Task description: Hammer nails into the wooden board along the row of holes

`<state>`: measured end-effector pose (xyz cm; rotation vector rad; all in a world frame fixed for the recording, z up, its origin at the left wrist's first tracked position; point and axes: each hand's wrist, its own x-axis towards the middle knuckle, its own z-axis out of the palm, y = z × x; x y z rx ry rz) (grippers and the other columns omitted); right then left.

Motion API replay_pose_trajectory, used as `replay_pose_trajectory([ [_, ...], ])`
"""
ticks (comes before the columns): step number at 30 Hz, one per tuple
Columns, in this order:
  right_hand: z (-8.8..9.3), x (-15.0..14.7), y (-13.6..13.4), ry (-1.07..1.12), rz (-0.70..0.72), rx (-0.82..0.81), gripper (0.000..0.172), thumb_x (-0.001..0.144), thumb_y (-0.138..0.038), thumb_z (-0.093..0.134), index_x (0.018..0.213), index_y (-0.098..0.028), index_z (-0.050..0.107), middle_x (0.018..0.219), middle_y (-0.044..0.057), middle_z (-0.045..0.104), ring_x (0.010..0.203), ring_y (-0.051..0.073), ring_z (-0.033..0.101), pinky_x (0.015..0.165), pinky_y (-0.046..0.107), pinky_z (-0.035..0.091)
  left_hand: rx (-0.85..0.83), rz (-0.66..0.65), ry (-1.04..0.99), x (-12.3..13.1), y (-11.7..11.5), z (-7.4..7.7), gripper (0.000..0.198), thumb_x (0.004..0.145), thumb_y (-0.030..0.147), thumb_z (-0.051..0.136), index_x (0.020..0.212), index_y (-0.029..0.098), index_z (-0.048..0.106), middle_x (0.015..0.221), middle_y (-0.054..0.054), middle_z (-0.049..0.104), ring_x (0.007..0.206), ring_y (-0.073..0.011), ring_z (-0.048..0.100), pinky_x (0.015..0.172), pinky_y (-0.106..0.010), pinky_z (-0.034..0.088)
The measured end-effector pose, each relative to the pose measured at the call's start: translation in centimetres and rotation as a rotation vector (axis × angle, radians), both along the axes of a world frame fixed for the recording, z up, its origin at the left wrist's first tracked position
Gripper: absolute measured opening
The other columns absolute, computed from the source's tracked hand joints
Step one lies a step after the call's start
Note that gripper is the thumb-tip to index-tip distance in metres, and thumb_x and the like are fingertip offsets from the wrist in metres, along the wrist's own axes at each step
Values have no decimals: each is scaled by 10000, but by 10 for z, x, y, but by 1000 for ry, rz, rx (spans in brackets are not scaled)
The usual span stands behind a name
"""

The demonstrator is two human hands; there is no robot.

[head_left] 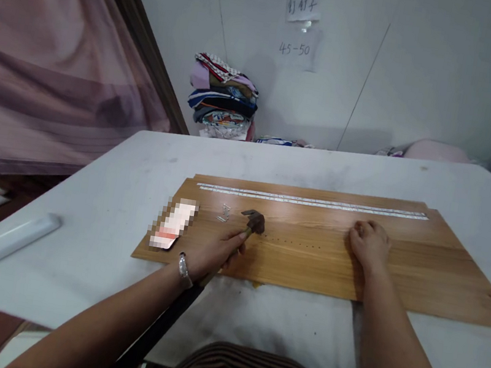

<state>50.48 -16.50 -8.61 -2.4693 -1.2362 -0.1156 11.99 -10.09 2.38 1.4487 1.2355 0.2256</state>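
Note:
My left hand [215, 252] is closed around the handle of a hammer [253, 221], whose dark head rests on a long wooden board [423, 268]. A row of small nail heads [296, 243] runs along the board to the right of the hammer head. My right hand [369, 244] lies on the board with its fingers curled, pressing down; nothing shows in it. A few loose nails [224, 212] lie just left of the hammer head. A white measuring strip [312, 201] runs along the board's far edge.
The board lies on a white table [137, 160]. A blurred-out flat object [173, 223] sits on the board's left end. A white bar [19, 237] lies near the table's left edge. Folded clothes [223, 98] are stacked against the wall.

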Motion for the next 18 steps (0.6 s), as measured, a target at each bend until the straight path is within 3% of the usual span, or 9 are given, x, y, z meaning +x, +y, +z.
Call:
replay_pose_trajectory([
  [18,-2,2,-1,8,3,-1,390,897,-348,428,1097,-163,707,1269,166,609,1223,312,507,1025,494,375,-14,-13,21,0,2,-1,573,808,746,494,780,178,566,597,34,462,477,-86,406,423,-205,312],
])
